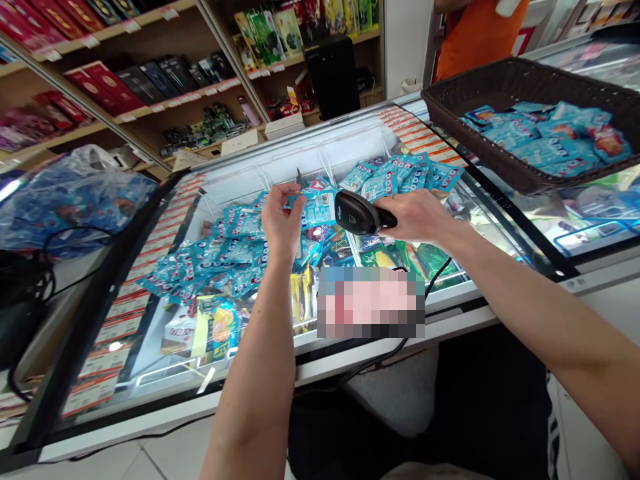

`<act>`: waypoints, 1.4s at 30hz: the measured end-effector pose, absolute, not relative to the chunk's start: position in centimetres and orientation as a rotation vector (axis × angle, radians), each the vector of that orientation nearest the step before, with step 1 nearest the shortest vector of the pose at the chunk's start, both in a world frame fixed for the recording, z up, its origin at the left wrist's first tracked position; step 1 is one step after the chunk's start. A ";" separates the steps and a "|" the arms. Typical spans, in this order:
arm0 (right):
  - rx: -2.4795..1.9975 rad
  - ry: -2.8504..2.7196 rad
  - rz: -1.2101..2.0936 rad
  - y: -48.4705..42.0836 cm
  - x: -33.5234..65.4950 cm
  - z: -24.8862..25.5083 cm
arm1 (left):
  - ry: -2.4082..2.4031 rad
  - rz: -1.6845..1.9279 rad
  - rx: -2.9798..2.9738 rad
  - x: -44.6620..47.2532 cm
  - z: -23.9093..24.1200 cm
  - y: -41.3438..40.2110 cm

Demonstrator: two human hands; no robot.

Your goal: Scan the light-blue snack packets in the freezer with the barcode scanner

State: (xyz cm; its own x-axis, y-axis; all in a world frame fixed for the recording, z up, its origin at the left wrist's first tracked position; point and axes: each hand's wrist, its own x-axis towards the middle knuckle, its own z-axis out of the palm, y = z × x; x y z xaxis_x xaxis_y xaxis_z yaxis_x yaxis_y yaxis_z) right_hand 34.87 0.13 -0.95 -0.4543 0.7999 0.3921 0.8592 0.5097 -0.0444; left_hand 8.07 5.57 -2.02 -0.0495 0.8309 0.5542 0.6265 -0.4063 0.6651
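Between its thumb and fingers, my left hand (283,217) pinches a blue snack packet (319,208) with a white barcode panel facing right. My right hand (417,215) is wrapped round the handle of a black barcode scanner (357,213), whose head points left, close to the barcode. The gap between scanner and packet is too small to judge. Under both hands lies the glass top of a chest freezer (280,175). One heap of blue packets (215,260) spreads to the left of my left hand, and another pile of blue packets (400,177) lies beyond the scanner.
A brown wicker basket (505,77) holding more blue packets stands at the right. A clear plastic bag (75,193) of blue packets sits at the left. The scanner's black cable (437,273) runs down over the freezer edge. Stocked shelves and a person in orange (480,37) are behind.
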 end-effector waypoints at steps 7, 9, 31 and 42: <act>-1.346 -2.390 -0.222 0.2 34.9 -1.0 | 1.558 1.452 2.024 8.5 -1.8 5.2; -1.337 -2.391 -0.234 0.2 34.8 -1.0 | 1.571 1.438 2.034 8.6 -1.8 5.0; -1.495 -2.303 -0.217 1.0 35.6 -1.2 | 1.927 0.709 2.628 8.5 -3.0 3.9; -1.500 -2.308 -0.226 1.1 35.6 -1.2 | 2.194 0.798 2.481 9.9 -3.4 4.6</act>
State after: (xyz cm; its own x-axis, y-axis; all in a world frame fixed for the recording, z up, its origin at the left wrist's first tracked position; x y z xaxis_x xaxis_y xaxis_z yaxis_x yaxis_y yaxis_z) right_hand 35.64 1.09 -1.20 -0.3596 0.8450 0.3959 0.9058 0.4180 -0.0695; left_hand 9.87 4.57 -3.45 0.0772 0.8602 0.5041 0.9830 -0.1501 0.1056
